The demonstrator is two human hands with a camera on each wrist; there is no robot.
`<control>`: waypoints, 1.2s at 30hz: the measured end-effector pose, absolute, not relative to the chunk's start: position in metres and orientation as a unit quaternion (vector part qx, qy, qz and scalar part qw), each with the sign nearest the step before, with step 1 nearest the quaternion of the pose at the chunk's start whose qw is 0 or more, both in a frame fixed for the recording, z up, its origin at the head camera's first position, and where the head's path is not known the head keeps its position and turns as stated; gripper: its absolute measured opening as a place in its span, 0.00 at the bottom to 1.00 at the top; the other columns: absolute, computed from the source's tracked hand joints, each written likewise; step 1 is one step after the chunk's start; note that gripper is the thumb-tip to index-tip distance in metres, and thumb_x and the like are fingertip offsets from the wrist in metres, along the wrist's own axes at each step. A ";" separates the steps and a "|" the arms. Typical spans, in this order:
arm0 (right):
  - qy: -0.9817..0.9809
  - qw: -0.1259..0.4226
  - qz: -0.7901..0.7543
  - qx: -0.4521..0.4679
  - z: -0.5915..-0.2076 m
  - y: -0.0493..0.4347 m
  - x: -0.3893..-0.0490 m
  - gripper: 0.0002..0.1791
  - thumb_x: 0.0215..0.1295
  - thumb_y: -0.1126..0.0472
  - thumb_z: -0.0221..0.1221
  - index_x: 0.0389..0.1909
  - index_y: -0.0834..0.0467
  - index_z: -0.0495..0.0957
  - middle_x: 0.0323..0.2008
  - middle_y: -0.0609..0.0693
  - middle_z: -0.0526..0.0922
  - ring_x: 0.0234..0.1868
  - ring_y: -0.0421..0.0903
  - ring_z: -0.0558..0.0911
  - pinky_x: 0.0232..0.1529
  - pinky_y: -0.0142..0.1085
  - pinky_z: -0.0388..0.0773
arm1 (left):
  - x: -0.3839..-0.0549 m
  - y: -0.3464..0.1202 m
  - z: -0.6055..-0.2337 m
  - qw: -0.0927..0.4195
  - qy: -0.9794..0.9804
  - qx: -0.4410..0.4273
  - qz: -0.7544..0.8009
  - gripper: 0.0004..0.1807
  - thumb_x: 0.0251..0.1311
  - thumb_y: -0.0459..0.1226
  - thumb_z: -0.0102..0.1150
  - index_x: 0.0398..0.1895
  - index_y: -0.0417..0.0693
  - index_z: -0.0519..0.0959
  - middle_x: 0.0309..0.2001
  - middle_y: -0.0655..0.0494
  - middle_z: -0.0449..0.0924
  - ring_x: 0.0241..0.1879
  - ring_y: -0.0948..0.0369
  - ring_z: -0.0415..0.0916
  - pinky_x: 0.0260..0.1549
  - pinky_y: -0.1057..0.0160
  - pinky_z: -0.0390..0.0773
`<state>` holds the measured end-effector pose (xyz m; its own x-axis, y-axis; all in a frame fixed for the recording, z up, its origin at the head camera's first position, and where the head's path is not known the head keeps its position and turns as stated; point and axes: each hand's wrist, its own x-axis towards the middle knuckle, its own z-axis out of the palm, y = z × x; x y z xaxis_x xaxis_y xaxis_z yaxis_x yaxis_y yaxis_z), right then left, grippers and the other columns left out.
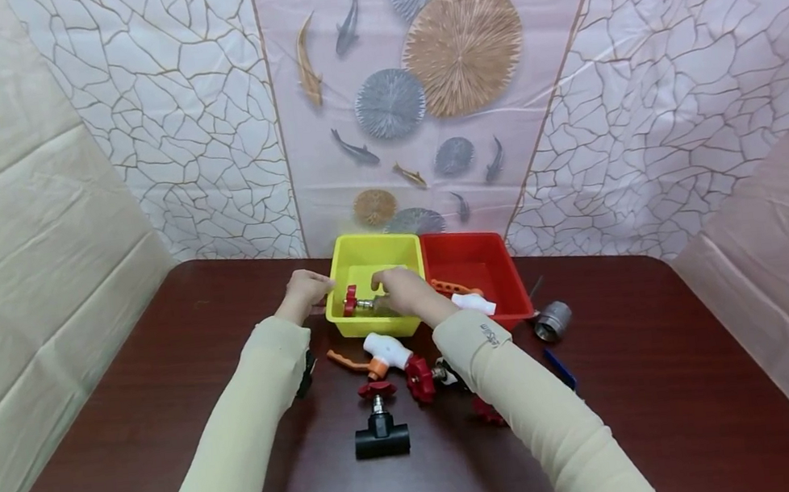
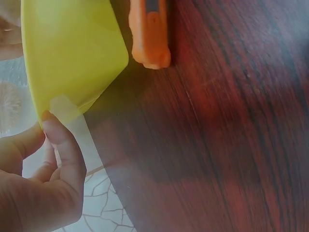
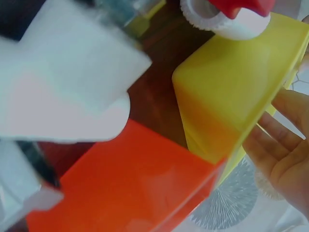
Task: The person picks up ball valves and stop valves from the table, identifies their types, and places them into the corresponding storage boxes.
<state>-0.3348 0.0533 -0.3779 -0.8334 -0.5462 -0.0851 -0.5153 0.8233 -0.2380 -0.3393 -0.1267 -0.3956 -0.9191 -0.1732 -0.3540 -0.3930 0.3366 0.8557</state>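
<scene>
Yellow bin: one red-wheeled valve; left fingers pinch its nine o'clock rim; right fingers loosely bent beside valve, grip unclear. Red bin, three o'clock: white valve. Desk: dark wood. Twelve o'clock: patterned wall covering.

Your arms reach forward; your left hand pinches, thumb against finger; your right hand reaches down, its grip hard to judge.

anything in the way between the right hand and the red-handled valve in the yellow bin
Nothing visible stands between them: the right hand reaches over the yellow bin and hides one end of the red-handled valve inside. Whether they touch is unclear.
</scene>
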 end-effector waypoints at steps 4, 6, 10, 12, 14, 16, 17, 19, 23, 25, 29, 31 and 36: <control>0.952 0.071 -0.115 -0.276 -0.371 0.058 -0.332 0.15 0.65 0.62 0.57 0.51 0.62 0.76 0.46 0.58 0.81 0.47 0.52 0.79 0.51 0.43 0.76 | -0.340 -0.128 -0.395 0.093 0.827 -0.169 0.528 0.17 0.66 0.37 0.52 0.53 0.36 0.76 0.52 0.40 0.76 0.40 0.54 0.78 0.43 0.55 0.82; 0.950 0.069 -0.120 -0.279 -0.367 0.060 -0.330 0.15 0.65 0.64 0.57 0.51 0.62 0.76 0.46 0.58 0.81 0.47 0.52 0.79 0.50 0.43 0.76 | -0.340 -0.130 -0.396 0.089 0.837 -0.162 0.514 0.17 0.66 0.38 0.52 0.52 0.36 0.77 0.51 0.40 0.78 0.38 0.55 0.80 0.40 0.56 0.82; 0.944 0.057 -0.136 -0.297 -0.361 0.065 -0.327 0.14 0.64 0.65 0.58 0.49 0.63 0.77 0.42 0.59 0.83 0.44 0.52 0.81 0.47 0.43 0.78 | -0.338 -0.136 -0.399 0.080 0.849 -0.156 0.498 0.18 0.64 0.41 0.55 0.49 0.35 0.78 0.44 0.40 0.80 0.27 0.58 0.80 0.34 0.58 0.83; 0.939 0.048 -0.155 -0.304 -0.359 0.069 -0.326 0.13 0.63 0.65 0.58 0.48 0.63 0.78 0.40 0.59 0.83 0.42 0.52 0.81 0.46 0.42 0.78 | -0.336 -0.139 -0.401 0.076 0.850 -0.154 0.499 0.19 0.63 0.42 0.56 0.48 0.36 0.78 0.40 0.42 0.81 0.24 0.60 0.78 0.32 0.59 0.83; 0.934 0.044 -0.181 -0.303 -0.359 0.075 -0.326 0.12 0.63 0.65 0.59 0.47 0.62 0.78 0.40 0.58 0.84 0.41 0.51 0.82 0.45 0.41 0.79 | -0.334 -0.141 -0.402 0.077 0.848 -0.152 0.502 0.20 0.63 0.43 0.56 0.49 0.36 0.77 0.37 0.44 0.81 0.22 0.60 0.78 0.32 0.59 0.83; 0.931 0.048 -0.213 -0.294 -0.359 0.081 -0.325 0.11 0.63 0.65 0.58 0.46 0.62 0.78 0.40 0.58 0.84 0.41 0.51 0.82 0.44 0.40 0.80 | -0.332 -0.142 -0.402 0.080 0.849 -0.146 0.501 0.21 0.63 0.44 0.55 0.49 0.36 0.76 0.36 0.45 0.80 0.23 0.60 0.78 0.32 0.59 0.83; 0.930 0.049 -0.224 -0.289 -0.360 0.085 -0.325 0.11 0.63 0.65 0.58 0.46 0.62 0.78 0.40 0.58 0.84 0.42 0.50 0.82 0.44 0.40 0.80 | -0.330 -0.143 -0.402 0.083 0.850 -0.142 0.500 0.21 0.64 0.45 0.55 0.50 0.35 0.76 0.36 0.45 0.80 0.23 0.60 0.78 0.31 0.59 0.83; 0.929 0.053 -0.243 -0.276 -0.361 0.095 -0.325 0.11 0.64 0.65 0.58 0.46 0.62 0.78 0.41 0.58 0.84 0.43 0.50 0.82 0.44 0.40 0.80 | -0.327 -0.144 -0.400 0.088 0.853 -0.136 0.496 0.22 0.64 0.45 0.54 0.50 0.35 0.75 0.36 0.44 0.79 0.23 0.60 0.77 0.29 0.60 0.83; 0.924 0.034 -0.274 -0.265 -0.361 0.118 -0.321 0.11 0.64 0.65 0.57 0.46 0.63 0.78 0.42 0.59 0.84 0.43 0.51 0.82 0.46 0.42 0.80 | -0.320 -0.146 -0.396 0.082 0.868 -0.104 0.478 0.22 0.65 0.46 0.53 0.49 0.34 0.75 0.38 0.40 0.79 0.22 0.61 0.75 0.24 0.63 0.82; 0.920 0.017 -0.291 -0.263 -0.359 0.130 -0.316 0.11 0.63 0.66 0.57 0.45 0.64 0.78 0.42 0.59 0.84 0.43 0.52 0.82 0.47 0.44 0.79 | -0.315 -0.147 -0.395 0.067 0.881 -0.086 0.461 0.21 0.64 0.46 0.54 0.47 0.34 0.76 0.39 0.38 0.79 0.22 0.61 0.75 0.24 0.63 0.82; 0.915 -0.007 -0.311 -0.259 -0.359 0.149 -0.307 0.10 0.63 0.66 0.58 0.43 0.65 0.79 0.40 0.59 0.84 0.41 0.51 0.82 0.45 0.44 0.80 | -0.306 -0.150 -0.395 0.032 0.902 -0.050 0.429 0.18 0.64 0.45 0.54 0.41 0.36 0.78 0.36 0.38 0.80 0.21 0.60 0.76 0.23 0.63 0.82; 0.914 -0.014 -0.311 -0.260 -0.361 0.157 -0.303 0.09 0.63 0.66 0.58 0.42 0.66 0.80 0.39 0.59 0.84 0.40 0.51 0.81 0.43 0.43 0.79 | -0.301 -0.150 -0.397 0.021 0.907 -0.034 0.419 0.17 0.64 0.45 0.55 0.39 0.37 0.78 0.33 0.40 0.81 0.21 0.60 0.76 0.23 0.63 0.82; 0.917 -0.030 -0.306 -0.255 -0.364 0.176 -0.292 0.08 0.63 0.66 0.58 0.41 0.63 0.80 0.38 0.57 0.84 0.39 0.50 0.81 0.42 0.43 0.79 | -0.295 -0.146 -0.400 0.004 0.906 0.005 0.423 0.16 0.63 0.44 0.56 0.36 0.38 0.79 0.27 0.46 0.79 0.20 0.60 0.75 0.24 0.61 0.82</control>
